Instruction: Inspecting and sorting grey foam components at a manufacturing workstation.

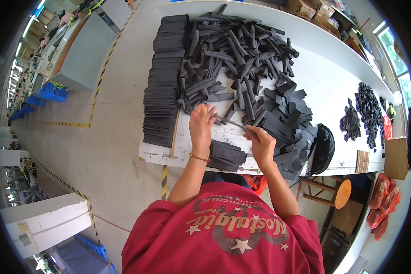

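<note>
A thin dark grey fabric piece (233, 123), seen nearly edge-on, spans the space between my hands above the front of the table. My right hand (262, 142) is closed on its right end, thumb and fingers pinching it. At its left end my left hand (200, 126) is raised, fingers apart and slightly curled, close to or touching the piece. Below both hands a flat stack of dark pieces (227, 156) lies at the table's front edge. Just beyond the hands is a large heap of rolled or folded dark pieces (235, 50).
A long, tight row of dark pieces (163, 64) lines the table's (322, 77) left side. Loose flat pieces (285, 116) spread right of my right hand, beside a black mesh-like pouch (323, 148). Smaller dark piles (369, 109) lie farther right. A wooden stool (342, 193) stands below the edge.
</note>
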Demonstrator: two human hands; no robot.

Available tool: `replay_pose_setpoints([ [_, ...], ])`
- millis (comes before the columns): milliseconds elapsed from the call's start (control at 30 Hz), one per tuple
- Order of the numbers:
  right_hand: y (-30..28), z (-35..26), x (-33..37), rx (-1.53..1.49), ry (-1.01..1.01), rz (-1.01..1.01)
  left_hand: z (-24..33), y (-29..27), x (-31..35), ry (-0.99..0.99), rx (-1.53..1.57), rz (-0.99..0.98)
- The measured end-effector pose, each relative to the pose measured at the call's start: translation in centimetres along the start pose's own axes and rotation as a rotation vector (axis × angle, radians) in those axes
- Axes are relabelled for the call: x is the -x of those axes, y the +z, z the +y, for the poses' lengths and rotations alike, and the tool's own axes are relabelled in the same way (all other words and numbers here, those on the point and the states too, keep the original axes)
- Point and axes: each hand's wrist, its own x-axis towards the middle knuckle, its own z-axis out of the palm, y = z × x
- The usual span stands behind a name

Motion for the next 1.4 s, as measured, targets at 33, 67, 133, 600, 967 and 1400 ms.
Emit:
replay_pose_setpoints([
  [33,-0.2,0.6,-0.1,0.175,-0.268,0.106,0.1,-0.1,0.3,-0.11,0.027,0.065],
  [67,-0.1,1.0,-0.3,0.347,-0.539,0.215,0.6,0.0,0.6,-0.219,0.053,0.128],
  [133,0.0,1.3,-0.5,0.356,-0.627,0.186,0.4,-0.2,1.2,-0.437,0.12,0.004],
  [600,1.3,5.3,-0.5,-0.593,0.306,-0.113,-0.8,-1.0,1.0,-0.292,0.055,-0.073],
  [967,0.4,4.9,-0.2,-0.118,0.117,-0.066,-1.3,-1.0,1.1,-0.273,0.053,0.029],
  [1400,0.4,3.1,-2.1,-0.81,0.412,-0.229,-0.3,0.5,2.4,-0.429,-0.023,-0.357],
])
